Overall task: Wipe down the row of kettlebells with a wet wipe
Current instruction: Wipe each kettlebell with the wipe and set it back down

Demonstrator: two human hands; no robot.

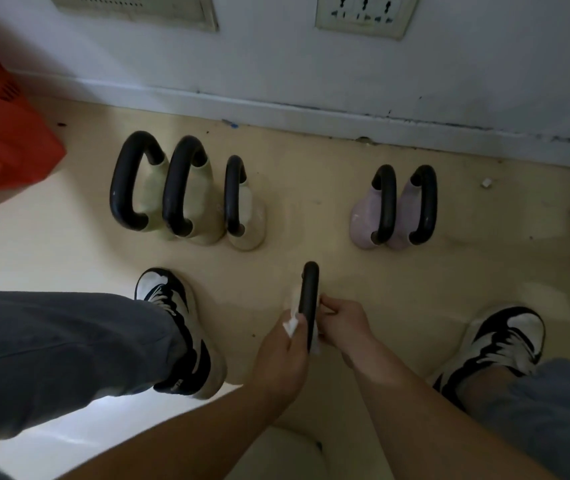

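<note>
Beige floor (294, 161) is meeting a white wall (276, 64) on the far side, and an orange box (2, 133) is sitting far left. Six kettlebells are showing: three cream kettlebells (203, 206) standing far left, two lilac kettlebells (363, 220) far right, and one near kettlebell (310, 292) sitting out of the row between two shoes. Left hand (283, 355) is pinching the one wet wipe (290, 328) against its black handle. Right hand (344, 327) is curling round the same handle from the right. Judging handling: heavy, rigid, handle probably getting slick when wet, so the handle loop is looking like the hold. Wipe is soft and limp.
</note>
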